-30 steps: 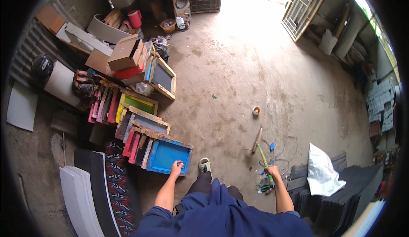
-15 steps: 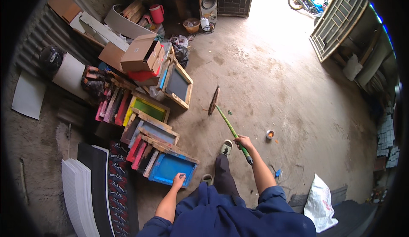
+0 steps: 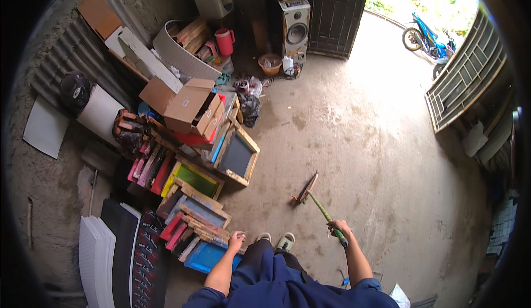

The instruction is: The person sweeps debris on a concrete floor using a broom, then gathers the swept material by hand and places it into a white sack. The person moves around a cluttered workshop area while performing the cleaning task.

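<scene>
Broom (image 3: 315, 197) is held in the right hand (image 3: 338, 229), which is closed around the lower end of its green handle. The handle slopes up and left from the hand to a flat wooden head, which is seen on the concrete floor (image 3: 376, 142), near the middle of the floor and just right of the stacked frames.

The left hand (image 3: 237, 240) is lowered beside the left thigh, with fingers loosely curled and nothing gripped. It hangs over the near end of the frame stack, just above a blue frame (image 3: 206, 257); whether it touches the stack cannot be told.

Two light shoes (image 3: 275, 240) are seen between the hands, and dark blue clothing fills the lower edge.

Wooden frames (image 3: 193, 197) in green, grey, pink and red are leaned in a row along the left wall. One grey-meshed frame (image 3: 237, 156) is propped at the far end of the row. An open cardboard box (image 3: 188, 106) rests on top of the pile. A red jug (image 3: 225, 41) and a speaker (image 3: 296, 28) are placed by the far wall. A blue motorbike (image 3: 428, 38) is parked outside the open doorway at the upper right.
</scene>
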### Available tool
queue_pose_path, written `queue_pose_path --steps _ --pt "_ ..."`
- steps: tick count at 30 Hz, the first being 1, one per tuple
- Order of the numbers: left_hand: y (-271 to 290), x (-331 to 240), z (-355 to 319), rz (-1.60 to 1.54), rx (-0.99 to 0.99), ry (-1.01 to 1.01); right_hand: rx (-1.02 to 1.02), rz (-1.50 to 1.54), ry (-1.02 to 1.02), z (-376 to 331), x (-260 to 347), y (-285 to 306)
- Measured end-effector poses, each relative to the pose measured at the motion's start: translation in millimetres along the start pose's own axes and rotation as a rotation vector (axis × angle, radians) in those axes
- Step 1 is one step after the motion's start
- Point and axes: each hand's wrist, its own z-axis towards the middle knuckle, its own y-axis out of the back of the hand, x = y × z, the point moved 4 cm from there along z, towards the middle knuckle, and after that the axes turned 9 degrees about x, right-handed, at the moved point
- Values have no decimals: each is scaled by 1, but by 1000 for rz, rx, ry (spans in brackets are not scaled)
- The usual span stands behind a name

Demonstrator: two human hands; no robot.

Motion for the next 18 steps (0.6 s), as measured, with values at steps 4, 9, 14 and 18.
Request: queue_pose_path --steps 4,9,14,18 --pt "7 -16 55 -70 -47 14 12 -3 23 12 70 -13" --pt "11 -45 131 -63 -25 28 48 -319 150 60 175 -36" --pt "28 -81 209 -19 -28 70 35 -535 247 115 268 -88" --pt "43 -135 255 -53 -74 -47 97 -695 219 132 340 -120"
